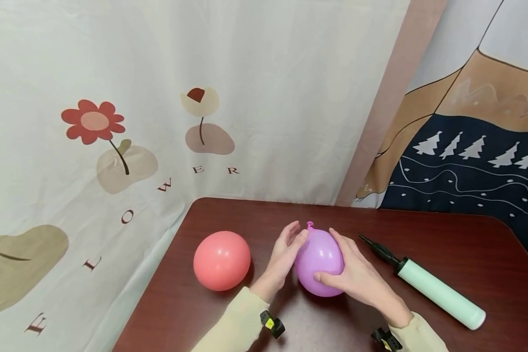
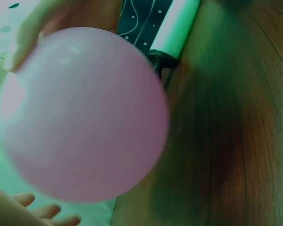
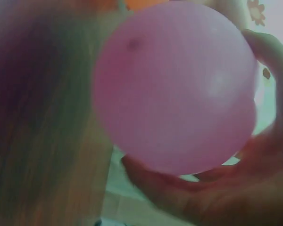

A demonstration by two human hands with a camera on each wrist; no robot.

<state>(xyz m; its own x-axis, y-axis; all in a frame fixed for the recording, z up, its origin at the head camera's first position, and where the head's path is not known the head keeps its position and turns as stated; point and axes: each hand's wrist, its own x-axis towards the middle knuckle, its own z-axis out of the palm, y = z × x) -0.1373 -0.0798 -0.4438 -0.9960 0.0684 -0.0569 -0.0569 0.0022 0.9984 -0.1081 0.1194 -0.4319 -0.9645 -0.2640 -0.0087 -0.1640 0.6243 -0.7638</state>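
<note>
A purple inflated balloon with a tied knot at its far end is over the table, between both hands. My right hand grips its right side, thumb on the near face and fingers around the far side. In the right wrist view the fingers curve round the balloon. My left hand is at the balloon's left side, thumb near the knot and fingers extended. In the left wrist view those fingers show apart from the balloon's surface.
A coral-red balloon rests on the dark wooden table to the left. On the right lies a mint-green hand pump with a black nozzle. Printed curtains hang behind the table's far edge.
</note>
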